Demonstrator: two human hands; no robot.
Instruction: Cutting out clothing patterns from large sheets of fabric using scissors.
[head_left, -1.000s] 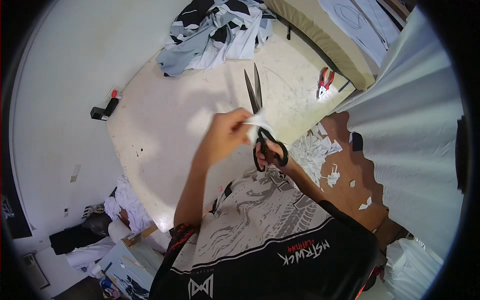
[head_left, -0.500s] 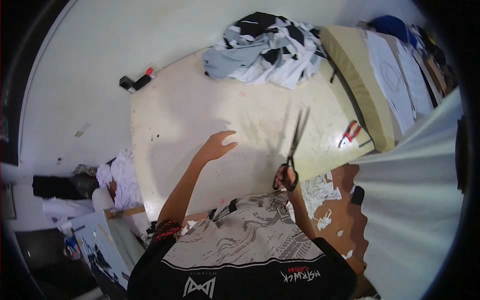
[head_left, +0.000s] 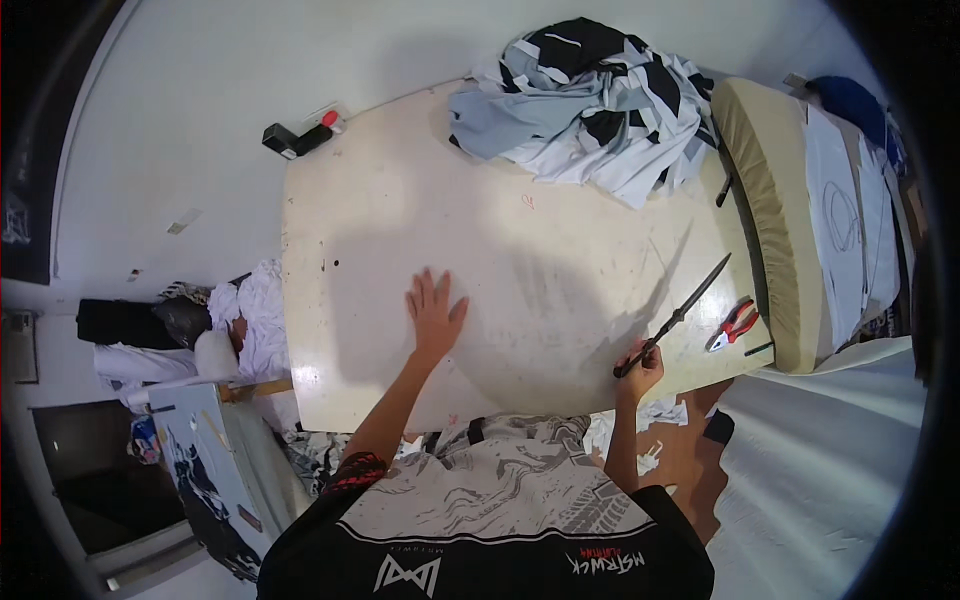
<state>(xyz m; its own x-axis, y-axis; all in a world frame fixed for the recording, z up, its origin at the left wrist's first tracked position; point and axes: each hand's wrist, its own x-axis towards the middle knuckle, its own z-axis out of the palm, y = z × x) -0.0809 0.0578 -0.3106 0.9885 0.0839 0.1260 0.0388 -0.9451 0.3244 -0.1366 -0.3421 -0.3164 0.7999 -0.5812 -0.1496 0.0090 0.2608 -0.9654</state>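
Observation:
My left hand (head_left: 436, 320) rests on the pale tabletop (head_left: 510, 250) left of centre, fingers spread and holding nothing. At the right near corner, my right hand (head_left: 640, 368) grips large black-handled scissors (head_left: 690, 302), their long dark blades closed and angled toward the far right. Just right of them lie red-handled pliers (head_left: 732, 324), with a small dark, thin item (head_left: 758, 349) at the edge. A pile of white, grey and black cloth (head_left: 590, 110) sits at the back.
A padded beige slab with paper sheets (head_left: 765, 230) borders the right side, white hanging fabric (head_left: 820, 440) below it. Small black boxes (head_left: 290, 142) stand at the back left corner. Cloth heaps (head_left: 240, 320) lie beyond the left edge, white scraps (head_left: 650, 455) on the floor.
My left hand let go of a white scrap, which I cannot now make out, and came down onto the tabletop. My right hand carried the scissors rightward and angled them; their blades closed.

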